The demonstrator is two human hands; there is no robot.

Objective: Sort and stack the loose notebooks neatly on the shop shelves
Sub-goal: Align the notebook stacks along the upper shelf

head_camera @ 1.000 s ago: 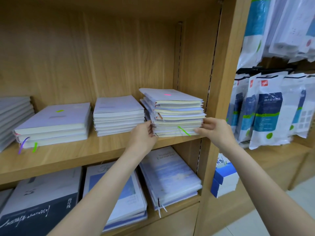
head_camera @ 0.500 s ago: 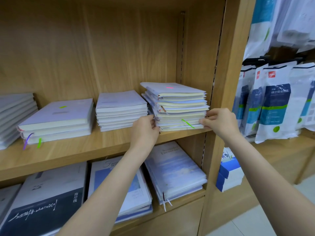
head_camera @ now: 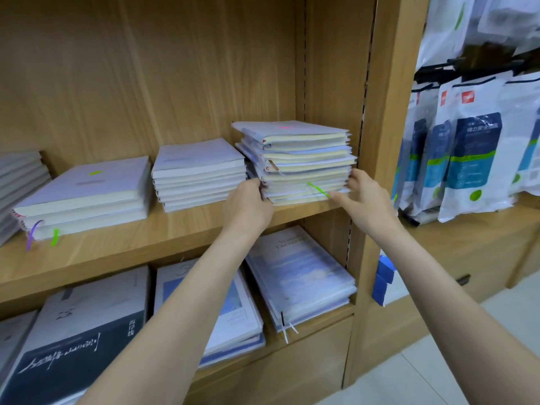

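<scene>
Two hands meet one uneven stack of notebooks [head_camera: 304,162] at the right end of the upper shelf [head_camera: 122,244]. The left hand [head_camera: 248,206] holds the stack's lower left corner, its fingers curled round the edge and hidden behind the covers. The right hand [head_camera: 365,200] presses against the lower right corner, thumb along the front edges and fingers bent toward the side; whether it actually grips or only pushes is hard to tell. The stack has roughly ten notebooks, their edges stepped in and out so an exact count is unsure. One green ribbon [head_camera: 318,190] hangs from its front, just left of the right thumb.

Left of the left hand, on the same shelf, stand three more stacks: a tidy one of seven or eight [head_camera: 198,173] just beside it, a thicker stack of three [head_camera: 84,200] farther off, and a grey stack [head_camera: 20,182] cut off by the frame edge.

Below the hands, the lower shelf holds three visible piles of larger books [head_camera: 301,279], partly covered by the forearms. Right of the right hand, several packaged goods [head_camera: 470,159] hang blurred, their print unreadable.
</scene>
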